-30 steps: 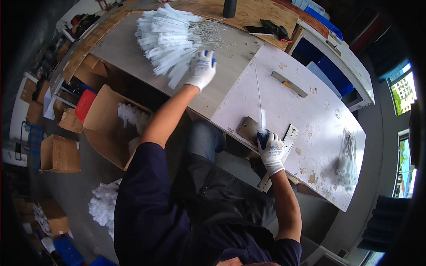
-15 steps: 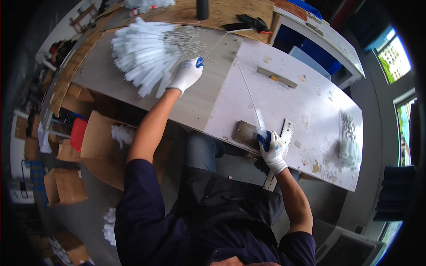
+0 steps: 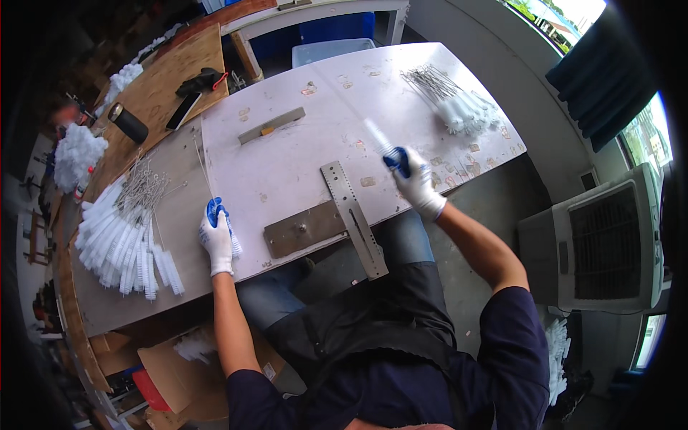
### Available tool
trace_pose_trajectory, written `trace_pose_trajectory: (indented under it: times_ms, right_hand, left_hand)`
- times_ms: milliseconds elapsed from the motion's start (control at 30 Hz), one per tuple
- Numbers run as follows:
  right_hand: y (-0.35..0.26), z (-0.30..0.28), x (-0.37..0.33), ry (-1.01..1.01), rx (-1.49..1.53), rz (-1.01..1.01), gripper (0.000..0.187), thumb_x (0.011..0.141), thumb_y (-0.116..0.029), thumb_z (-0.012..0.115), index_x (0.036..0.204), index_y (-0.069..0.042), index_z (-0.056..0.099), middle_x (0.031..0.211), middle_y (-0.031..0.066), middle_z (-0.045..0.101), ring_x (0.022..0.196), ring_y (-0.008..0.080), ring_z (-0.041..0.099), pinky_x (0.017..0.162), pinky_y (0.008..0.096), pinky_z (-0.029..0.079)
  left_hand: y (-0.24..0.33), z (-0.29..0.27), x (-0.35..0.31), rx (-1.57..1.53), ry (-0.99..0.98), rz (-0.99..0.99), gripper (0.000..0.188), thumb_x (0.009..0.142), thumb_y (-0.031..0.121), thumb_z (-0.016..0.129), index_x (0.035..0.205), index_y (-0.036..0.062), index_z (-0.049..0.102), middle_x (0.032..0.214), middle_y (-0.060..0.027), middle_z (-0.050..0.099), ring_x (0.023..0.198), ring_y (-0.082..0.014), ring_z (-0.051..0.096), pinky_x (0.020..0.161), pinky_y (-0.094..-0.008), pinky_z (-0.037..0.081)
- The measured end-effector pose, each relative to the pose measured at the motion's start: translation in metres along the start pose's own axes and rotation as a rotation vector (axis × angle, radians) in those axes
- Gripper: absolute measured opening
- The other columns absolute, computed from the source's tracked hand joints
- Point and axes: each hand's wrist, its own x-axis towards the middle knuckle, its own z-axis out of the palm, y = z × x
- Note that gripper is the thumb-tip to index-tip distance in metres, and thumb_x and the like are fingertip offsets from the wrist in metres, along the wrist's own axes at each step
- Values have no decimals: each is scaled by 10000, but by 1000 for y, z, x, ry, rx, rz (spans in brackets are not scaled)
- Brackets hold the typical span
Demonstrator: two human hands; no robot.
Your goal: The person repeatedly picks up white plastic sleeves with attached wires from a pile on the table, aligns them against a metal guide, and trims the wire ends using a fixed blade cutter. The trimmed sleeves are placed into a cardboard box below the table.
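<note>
The left hand (image 3: 216, 240), in a white glove with blue fingertips, rests on the white surface (image 3: 301, 154) just left of the flat metal bracket (image 3: 337, 218). Its grip is closed on a white bristle brush (image 3: 231, 240) whose thin wire stem runs up and away from the bracket.

The right hand (image 3: 414, 180), gloved the same way, is raised just right of the bracket. Its grip is clamped on a second white brush (image 3: 378, 136), which points up and left and appears blurred.

A large pile of white brushes (image 3: 125, 240) lies well left of the bracket on the grey board. A smaller pile (image 3: 459, 107) lies far right of the bracket, near the surface's far edge. A narrow metal bar (image 3: 272, 125) lies beyond the bracket.
</note>
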Motion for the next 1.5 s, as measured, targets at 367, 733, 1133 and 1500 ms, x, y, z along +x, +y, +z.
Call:
trace_pose_trajectory:
  times_ms: [367, 733, 1133, 1500]
  right_hand:
    - [153, -178, 106, -179, -1058, 149, 451, 899, -454, 692, 1099, -52, 638, 913, 153, 683, 842, 381, 684, 764, 485, 547]
    - [-26, -26, 23, -149, -135, -205, 187, 807, -144, 775, 961, -96, 680, 857, 126, 658, 819, 370, 646, 701, 449, 516]
    - [-150, 136, 7, -866, 19, -16, 417, 907, -439, 664, 929, -28, 729, 863, 209, 721, 852, 380, 703, 786, 455, 532]
    - [-104, 133, 9, -810, 49, 138, 372, 950, -378, 620, 932, -22, 729, 870, 244, 702, 866, 410, 688, 798, 470, 523]
  left_hand:
    - [-10, 5, 3, 170, 55, 109, 334, 990, 85, 528, 1291, -21, 629, 1232, -119, 708, 1041, -216, 702, 942, -353, 544]
    - [13, 14, 8, -681, -2, -307, 226, 987, 128, 552, 1097, -1, 701, 843, -88, 709, 695, -176, 668, 648, -301, 547]
    - [48, 84, -3, -1125, -280, -519, 306, 999, 167, 551, 1269, 39, 614, 1092, -130, 663, 984, -289, 650, 847, -430, 556]
    - [61, 121, 12, -922, -551, -543, 279, 1018, 96, 537, 1263, 8, 636, 979, -132, 648, 876, -272, 675, 789, -401, 594]
